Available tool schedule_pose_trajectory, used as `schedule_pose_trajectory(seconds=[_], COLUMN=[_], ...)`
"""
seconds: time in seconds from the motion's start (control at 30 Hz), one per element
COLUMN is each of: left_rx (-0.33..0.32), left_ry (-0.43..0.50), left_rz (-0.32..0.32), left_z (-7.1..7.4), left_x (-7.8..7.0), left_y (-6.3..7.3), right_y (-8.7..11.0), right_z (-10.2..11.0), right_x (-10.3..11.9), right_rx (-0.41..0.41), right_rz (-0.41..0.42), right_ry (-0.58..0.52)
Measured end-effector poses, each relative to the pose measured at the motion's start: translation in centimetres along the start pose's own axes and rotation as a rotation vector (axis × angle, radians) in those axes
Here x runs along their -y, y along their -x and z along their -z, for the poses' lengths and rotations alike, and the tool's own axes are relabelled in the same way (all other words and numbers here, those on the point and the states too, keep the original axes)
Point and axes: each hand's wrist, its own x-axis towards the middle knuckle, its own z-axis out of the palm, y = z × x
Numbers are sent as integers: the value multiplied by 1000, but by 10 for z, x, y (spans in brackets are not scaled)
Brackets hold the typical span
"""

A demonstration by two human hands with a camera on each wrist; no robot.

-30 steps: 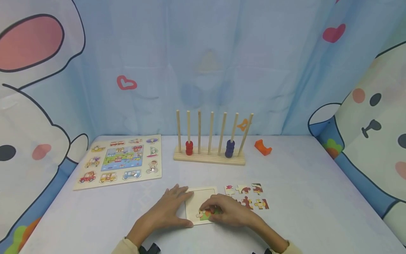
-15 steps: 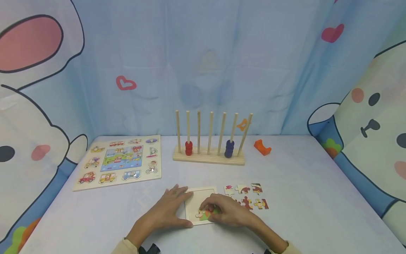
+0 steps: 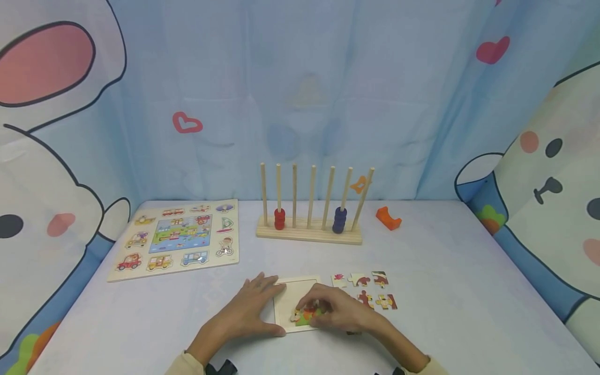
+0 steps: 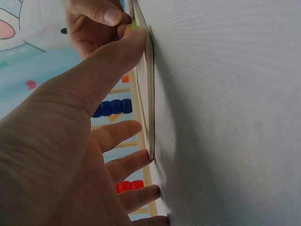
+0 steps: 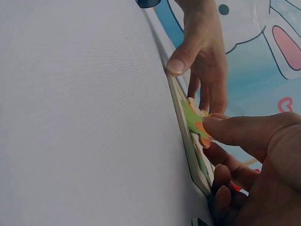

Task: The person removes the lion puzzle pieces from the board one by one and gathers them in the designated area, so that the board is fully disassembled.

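A shallow wooden puzzle tray (image 3: 296,288) lies on the table between the hands. My left hand (image 3: 253,308) is spread at its left side, with the thumb on the near corner and the fingers along the left edge. Over the tray's near part, my right hand (image 3: 341,309) pinches a green and orange jigsaw piece (image 5: 192,116) between thumb and fingers. In the right wrist view this piece sits tilted above the tray floor. The right fingers partly cover what lies in the tray. Several loose jigsaw pieces (image 3: 365,298) lie right of the tray.
Behind stands a wooden peg rack (image 3: 309,236) with red beads (image 3: 279,219) and dark blue beads (image 3: 339,220). An orange curved block (image 3: 388,218) lies to its right. A vehicle picture board (image 3: 180,234) is at the back left. A printed curtain (image 3: 300,104) closes the back.
My right hand has shifted slightly with the jigsaw piece in its pinch. A dark piece edge now shows beneath the right wrist. My left hand stays in place.
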Motion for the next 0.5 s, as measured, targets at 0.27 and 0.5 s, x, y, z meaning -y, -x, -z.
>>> schedule_pose_trajectory(seconds=[0.27, 0.5], left_rx=[-9, -6], left_ry=[-25, -21], left_rz=[-14, -7], left_z=[-1, 0], left_x=[1, -1], left_y=[-1, -1], right_y=[1, 1], right_z=[0, 0], right_x=[-2, -2], right_rx=[11, 4], right_rz=[-5, -22], right_ry=[-100, -113])
